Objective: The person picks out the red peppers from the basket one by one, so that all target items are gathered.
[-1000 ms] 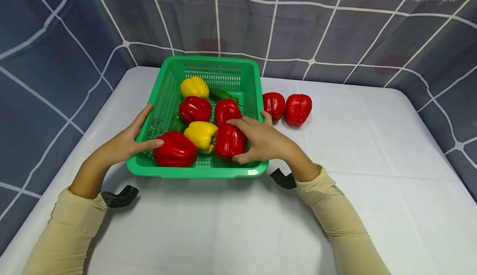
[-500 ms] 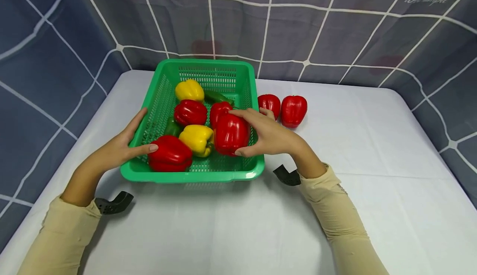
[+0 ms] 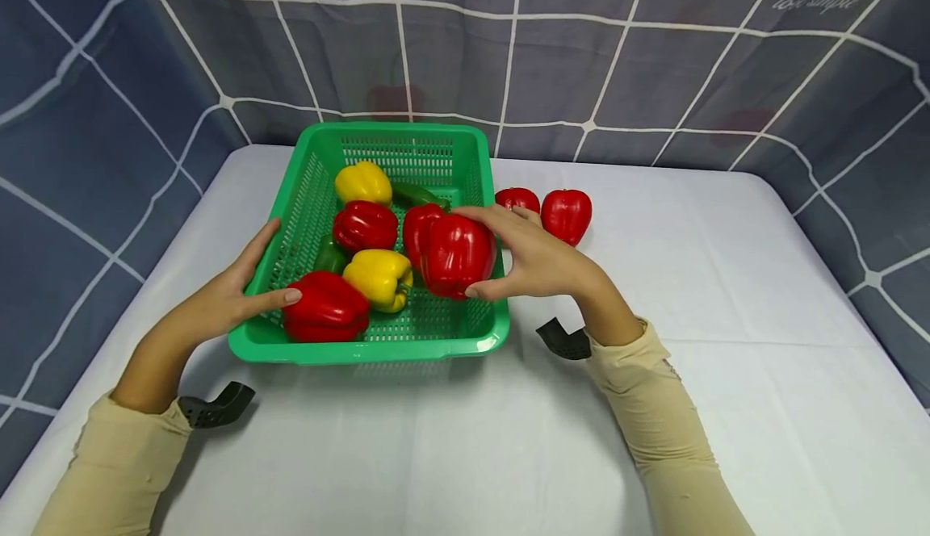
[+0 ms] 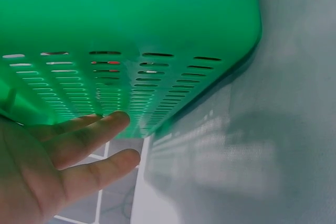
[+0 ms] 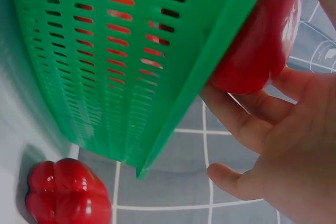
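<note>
A green plastic basket [image 3: 425, 348] with slotted walls holds red and yellow bell peppers and green vegetables. My left hand [image 3: 218, 302] rests at its left rim, the thumb reaching over the edge and touching or nearly touching a red bell pepper [image 3: 324, 307] inside. In the left wrist view, straight fingers [image 4: 97, 174] extend along the basket's outer wall. My right hand [image 3: 541, 257] grips another red bell pepper [image 3: 458, 255], raised to the right rim. From the right wrist view, this held bell pepper [image 5: 260, 40] is above the rim edge, with fingers beneath it.
Two red bell peppers, one of them partly hidden [image 3: 517, 198] and one in full view [image 3: 567, 215], lie right of the basket. Inside are a yellow pepper [image 3: 378, 279], a red one [image 3: 365, 226] and a cucumber-like green vegetable [image 3: 417, 195]. A grid-patterned curtain [image 3: 458, 52] backs the white table [image 3: 436, 439].
My right hand has lifted the red bell pepper from the basket's front right and moved it slightly toward the right rim. My left hand has stayed at the left rim.
</note>
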Demonstrator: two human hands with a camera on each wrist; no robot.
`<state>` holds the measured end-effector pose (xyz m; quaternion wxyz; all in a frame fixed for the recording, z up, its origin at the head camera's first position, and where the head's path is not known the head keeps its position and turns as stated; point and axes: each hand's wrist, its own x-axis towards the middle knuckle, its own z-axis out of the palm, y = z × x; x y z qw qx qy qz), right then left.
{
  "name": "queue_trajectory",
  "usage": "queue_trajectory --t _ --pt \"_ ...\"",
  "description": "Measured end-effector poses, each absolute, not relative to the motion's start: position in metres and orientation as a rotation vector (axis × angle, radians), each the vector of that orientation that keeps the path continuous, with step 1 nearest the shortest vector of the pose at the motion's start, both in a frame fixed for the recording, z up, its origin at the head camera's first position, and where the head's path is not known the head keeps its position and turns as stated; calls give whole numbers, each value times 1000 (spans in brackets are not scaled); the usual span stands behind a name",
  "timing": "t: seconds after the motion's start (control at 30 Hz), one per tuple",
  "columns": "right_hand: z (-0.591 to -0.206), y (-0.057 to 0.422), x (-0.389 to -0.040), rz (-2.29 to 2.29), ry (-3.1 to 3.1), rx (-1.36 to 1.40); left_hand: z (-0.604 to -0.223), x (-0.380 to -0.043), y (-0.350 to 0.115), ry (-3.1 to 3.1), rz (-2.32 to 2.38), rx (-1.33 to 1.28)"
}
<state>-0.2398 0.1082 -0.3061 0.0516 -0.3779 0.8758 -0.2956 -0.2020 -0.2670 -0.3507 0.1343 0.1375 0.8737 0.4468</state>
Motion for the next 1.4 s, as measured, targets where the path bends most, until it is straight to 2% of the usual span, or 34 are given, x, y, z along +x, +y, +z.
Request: queue_trajectory --t 0.73,1.4 --pt "-293 136 -243 -1013 2700 -1145 -351 -201 -267 2533 1298 401" --pt "-292 171 -256 -1067 2634 -1019 -352 -201 -267 2537 1300 413"
